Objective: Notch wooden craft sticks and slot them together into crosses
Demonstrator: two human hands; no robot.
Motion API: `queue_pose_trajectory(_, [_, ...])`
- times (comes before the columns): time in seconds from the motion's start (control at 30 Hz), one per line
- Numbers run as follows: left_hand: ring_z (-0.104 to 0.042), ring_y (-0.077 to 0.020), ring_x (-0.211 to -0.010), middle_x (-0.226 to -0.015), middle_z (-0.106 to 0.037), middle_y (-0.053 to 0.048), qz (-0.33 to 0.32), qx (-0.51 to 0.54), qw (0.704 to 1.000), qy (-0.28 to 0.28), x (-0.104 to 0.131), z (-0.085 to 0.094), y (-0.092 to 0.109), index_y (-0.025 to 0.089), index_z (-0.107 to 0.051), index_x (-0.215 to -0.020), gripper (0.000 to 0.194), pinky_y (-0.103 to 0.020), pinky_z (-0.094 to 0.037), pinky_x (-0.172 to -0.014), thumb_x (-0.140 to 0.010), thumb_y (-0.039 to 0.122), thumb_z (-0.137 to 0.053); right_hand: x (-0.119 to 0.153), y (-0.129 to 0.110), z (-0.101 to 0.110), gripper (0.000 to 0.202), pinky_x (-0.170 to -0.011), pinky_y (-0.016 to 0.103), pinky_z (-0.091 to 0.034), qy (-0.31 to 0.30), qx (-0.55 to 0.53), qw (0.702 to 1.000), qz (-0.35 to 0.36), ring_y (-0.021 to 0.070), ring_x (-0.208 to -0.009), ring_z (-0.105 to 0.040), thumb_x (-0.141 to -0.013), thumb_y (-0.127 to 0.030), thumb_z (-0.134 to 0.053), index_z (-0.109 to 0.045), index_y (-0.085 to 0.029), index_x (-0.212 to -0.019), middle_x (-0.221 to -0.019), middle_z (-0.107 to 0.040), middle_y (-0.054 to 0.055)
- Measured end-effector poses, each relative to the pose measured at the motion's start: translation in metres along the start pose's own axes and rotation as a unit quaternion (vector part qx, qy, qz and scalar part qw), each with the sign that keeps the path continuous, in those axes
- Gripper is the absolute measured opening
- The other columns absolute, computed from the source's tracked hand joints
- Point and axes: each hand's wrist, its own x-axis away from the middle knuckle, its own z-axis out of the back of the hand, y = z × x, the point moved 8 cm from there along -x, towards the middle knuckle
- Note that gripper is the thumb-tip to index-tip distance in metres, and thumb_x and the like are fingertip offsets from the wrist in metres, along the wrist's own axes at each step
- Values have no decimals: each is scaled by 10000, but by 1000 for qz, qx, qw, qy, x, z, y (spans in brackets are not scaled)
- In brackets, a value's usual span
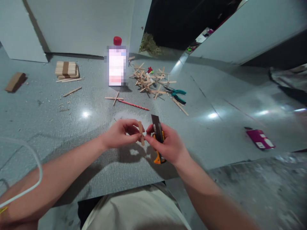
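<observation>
My left hand (127,132) pinches a wooden craft stick (141,132), which stands nearly upright between thumb and fingers. Close by on the right, my right hand (168,140) is closed around a yellow and black utility knife (158,135) with a wide dark blade end pointing away from me. The right thumb and fingertip reach toward the stick; whether they touch it I cannot tell. Beyond the hands lie two crossed craft sticks (115,98) and a red patterned pencil (134,104).
A heap of crossed craft sticks (144,80) lies at the back, beside teal-handled pliers (177,95). Left of it stand a red-capped bottle (117,65) and a banded stick bundle (67,69). A brown block (15,82) is far left, a purple packet (260,139) far right.
</observation>
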Motion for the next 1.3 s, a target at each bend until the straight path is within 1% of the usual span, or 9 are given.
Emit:
queue_pose_trajectory(0.1, [-785, -170, -874, -935, -823, -89, -44, -14, 999, -5, 1, 0, 12, 161, -788, -868, 152, -274, -627, -833, -864, 299, -851, 11, 2, 3, 241, -512, 254, -413, -7, 35, 999, -2, 120, -509, -519, -788, -423, -799, -690, -229, -882, -625, -627, -52])
queue_pose_trajectory(0.27, [-748, -135, -809, -953, -796, -80, -139, -51, 989, -16, 5, -4, 33, 196, -826, -752, 155, -245, -613, -761, -880, 275, -862, 28, -7, 20, 143, -631, 286, -541, 47, 32, 997, 50, 172, -660, -701, -879, -368, -782, -723, -246, -834, -798, -790, 12])
queue_pose_trajectory(0.47, [-753, -162, -803, -905, -802, -84, -102, -55, 992, -44, 5, -10, 30, 173, -795, -834, 217, -259, -617, -742, -794, 330, -939, 38, -38, 33, 111, -644, 272, -581, 67, 100, 978, 171, 159, -670, -735, -919, -211, -759, -719, -262, -829, -809, -798, -5])
queue_pose_trajectory(0.6, [-770, -178, -775, -867, -812, -77, -67, 4, 995, -72, 6, -11, 23, 167, -800, -875, 338, -276, -642, -759, -683, 338, -1019, 45, -55, 36, 90, -618, 264, -593, 64, 127, 963, 227, 162, -673, -761, -945, -202, -767, -746, -274, -895, -812, -807, -5])
queue_pose_trajectory(0.67, [-782, -179, -762, -850, -816, -68, -60, 28, 995, -75, 7, -11, 21, 174, -812, -872, 306, -272, -647, -753, -691, 309, -1019, 48, -59, 36, 101, -616, 268, -598, 63, 133, 958, 248, 161, -683, -769, -963, -195, -755, -751, -287, -922, -845, -817, -4])
queue_pose_trajectory(0.83, [-802, -177, -821, -939, -840, -78, -66, 70, 994, -60, 8, -10, 24, 180, -831, -869, 244, -259, -652, -782, -690, 184, -997, 58, -54, 37, 176, -698, 307, -623, 65, 154, 948, 270, 175, -783, -789, -1011, -183, -687, -763, -336, -1053, -1004, -837, 9])
queue_pose_trajectory(1.0, [-792, -143, -773, -899, -849, -68, -90, 74, 993, -29, 7, -8, 31, 190, -820, -758, 161, -217, -632, -724, -709, 65, -908, 67, -56, 40, 233, -715, 329, -632, 74, 155, 938, 301, 186, -799, -785, -1012, -170, -689, -754, -368, -1115, -1011, -827, -2])
queue_pose_trajectory(1.2, [-789, -127, -734, -855, -847, -61, -112, 60, 992, -8, 7, -7, 36, 179, -789, -708, 186, -188, -615, -694, -694, 51, -922, 67, -58, 39, 270, -725, 349, -633, 65, 149, 945, 283, 196, -802, -783, -1013, -144, -687, -761, -381, -1119, -1016, -826, -2])
queue_pose_trajectory(1.3, [-789, -137, -739, -872, -849, -66, -117, 19, 993, 0, 8, -6, 36, 178, -774, -695, 177, -208, -617, -702, -721, 119, -939, 65, -51, 40, 276, -730, 355, -631, 77, 159, 940, 291, 203, -807, -785, -1003, -127, -697, -767, -372, -1109, -1017, -826, 8])
